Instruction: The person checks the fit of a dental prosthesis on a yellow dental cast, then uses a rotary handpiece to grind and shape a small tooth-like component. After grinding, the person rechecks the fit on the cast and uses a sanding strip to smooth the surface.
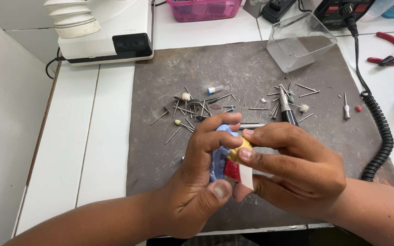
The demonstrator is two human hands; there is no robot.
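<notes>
Both hands clamp one small piece over the grey mat (160,150): my left hand (197,182) wraps the blue dental cast (217,159), my right hand (297,168) pinches its yellow lump (240,149). Loose burs (192,107) and a handpiece (287,109) lie scattered just beyond. I see red wax (231,169) and a white strip (246,176) low on the cast. Fingers closed tight, no gap.
</notes>
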